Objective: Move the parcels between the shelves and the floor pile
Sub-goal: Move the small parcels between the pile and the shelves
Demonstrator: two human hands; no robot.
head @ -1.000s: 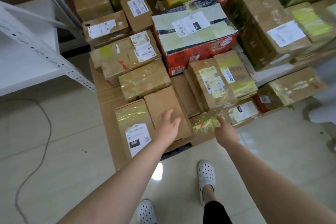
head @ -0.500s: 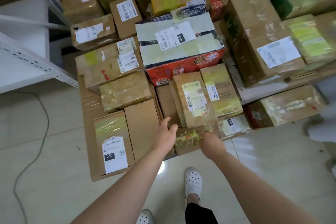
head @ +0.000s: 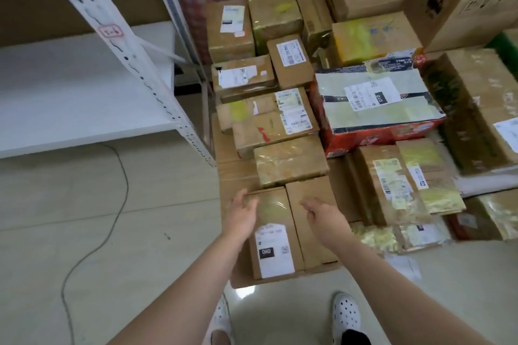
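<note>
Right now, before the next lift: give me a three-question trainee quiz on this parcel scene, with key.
1. True or false: the right hand is gripping a parcel.
2. On which side of the floor pile does the white shelf stand? A the person's left, B the person's right, C behind the person.
3. Fill in: the black tag on the red-sided parcel reads ___.
Key: 1 false, its fingers are loosely curled and hold nothing; 2 A; 3 010.
</note>
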